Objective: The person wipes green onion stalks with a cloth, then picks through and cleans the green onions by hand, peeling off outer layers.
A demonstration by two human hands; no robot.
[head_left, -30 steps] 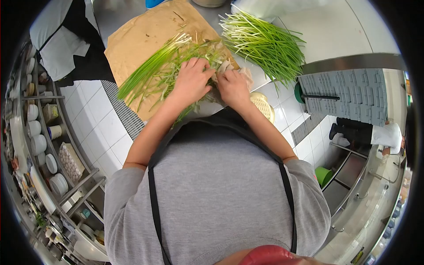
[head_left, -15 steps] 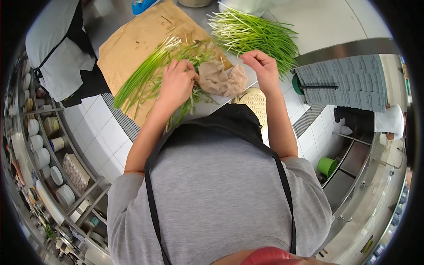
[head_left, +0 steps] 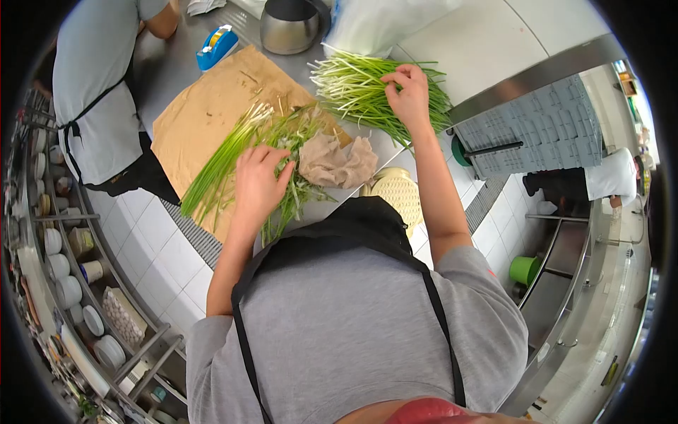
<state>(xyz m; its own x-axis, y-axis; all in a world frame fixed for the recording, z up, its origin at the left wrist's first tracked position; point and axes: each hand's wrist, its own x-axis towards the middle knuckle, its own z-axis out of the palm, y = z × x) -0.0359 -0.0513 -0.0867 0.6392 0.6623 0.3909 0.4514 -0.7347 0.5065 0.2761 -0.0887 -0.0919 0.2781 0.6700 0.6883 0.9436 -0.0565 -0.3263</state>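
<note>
My left hand [head_left: 261, 182], thumb apart from its bent fingers, rests over loose green leaf trimmings [head_left: 289, 212]. Beside it a bundle of thin green onions [head_left: 224, 159] lies with its white ends pointing away from me. My right hand [head_left: 409, 97] is at the large pile of thin green onions [head_left: 360, 99], fingertips pinched near the white ends. Whatever is between those fingertips is too small to make out. A crumpled beige cloth [head_left: 337, 162] lies between the two hands. Brown paper [head_left: 191, 120] is spread under the bundle and trimmings.
A blue tape dispenser [head_left: 217, 47] and a steel jug [head_left: 288, 27] stand at the back, with a clear plastic bag [head_left: 374, 25] behind the pile. A person in an apron [head_left: 99, 92] stands left. A cream woven stool or basket [head_left: 397, 198] sits below the table edge.
My right hand has moved from above the cloth, away from me, onto the green onion pile. My left hand has drawn slightly back and spread its thumb. The view has tilted up.
</note>
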